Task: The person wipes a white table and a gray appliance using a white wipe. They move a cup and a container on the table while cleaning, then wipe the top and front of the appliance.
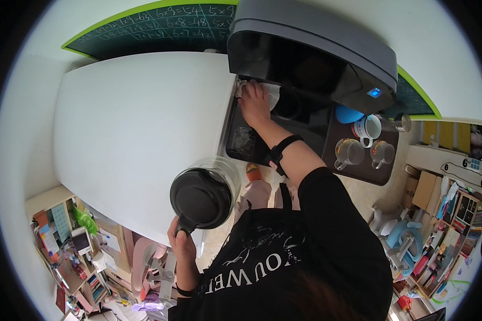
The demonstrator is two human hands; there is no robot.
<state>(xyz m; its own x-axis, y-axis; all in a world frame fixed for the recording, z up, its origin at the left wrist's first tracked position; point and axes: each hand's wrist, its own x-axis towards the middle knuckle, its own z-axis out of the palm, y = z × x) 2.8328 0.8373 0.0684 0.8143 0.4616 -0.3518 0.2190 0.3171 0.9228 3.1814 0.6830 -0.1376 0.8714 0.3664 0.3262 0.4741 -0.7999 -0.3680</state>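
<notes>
My left hand (182,242) grips the black handle of a glass kettle (201,198), whose dark lid faces up towards me. The kettle is held beside the edge of a white surface (140,132). My right hand (255,103) presses a white cloth or tissue (273,95) onto the left rear of a black glossy base plate (261,134). Above that hand juts the dark front of a water dispenser (305,60) with a lit blue display. A round black ring (288,107) lies on the base, right of the cloth.
Right of the base, a brown tray (363,176) holds a white mug (368,127), glass cups (349,151) and a blue rounded item (348,114). A clear bottle (401,122) lies at its rear. Behind stands a green-framed chalkboard (152,32). Crowded shelves (450,232) and chairs flank me.
</notes>
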